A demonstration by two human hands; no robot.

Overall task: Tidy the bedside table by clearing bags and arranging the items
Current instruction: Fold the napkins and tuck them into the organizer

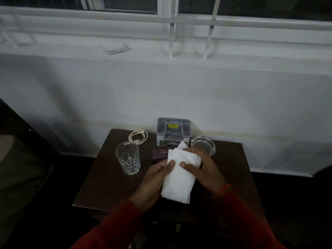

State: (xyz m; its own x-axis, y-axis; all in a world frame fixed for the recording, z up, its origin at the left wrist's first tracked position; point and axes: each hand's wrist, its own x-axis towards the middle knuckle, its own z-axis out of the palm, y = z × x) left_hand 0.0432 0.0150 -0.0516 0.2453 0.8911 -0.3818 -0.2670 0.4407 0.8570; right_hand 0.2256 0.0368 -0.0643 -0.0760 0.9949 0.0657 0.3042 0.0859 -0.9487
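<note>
Both hands hold a folded white bag or tissue sheet [179,177] above the middle of the dark wooden bedside table [107,186]. My left hand [152,182] grips its left edge with the thumb on top. My right hand [203,169] grips its right edge. On the table stand a clear drinking glass [128,158], a coiled white cable [138,137], a grey compartment box [173,131] with a yellow sticker, a purple case [159,153] partly hidden by the white sheet, and a glass ashtray [203,145].
A white wall and a window sill with bars rise behind the table. A small white bracket [116,49] lies on the sill. Dark floor lies on both sides of the table. A drawer front with a latch [177,228] shows below the table's near edge.
</note>
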